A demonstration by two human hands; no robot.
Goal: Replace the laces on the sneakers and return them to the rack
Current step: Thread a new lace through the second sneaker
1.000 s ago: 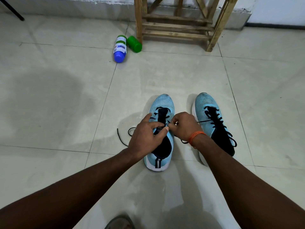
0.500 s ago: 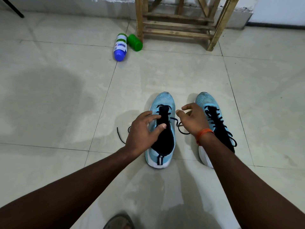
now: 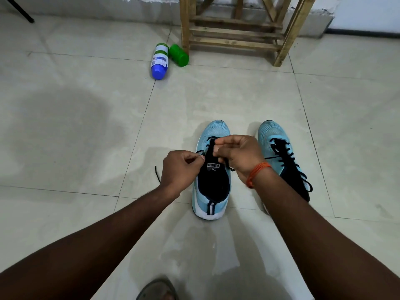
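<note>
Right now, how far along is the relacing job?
Done: the right sneaker looks fully laced. In hand: left hand and right hand each pinch the black lace on the left sneaker, threaded only near the toe. Left: finish it, then put both on the wooden rack.

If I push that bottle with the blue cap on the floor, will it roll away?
Probably. The bottle lies on its side and looks round, so a sideways push would likely roll it across the smooth floor tiles. Pushed toward the green container close beside it, it would probably stop at once. It looks plastic, so likely light.
</note>
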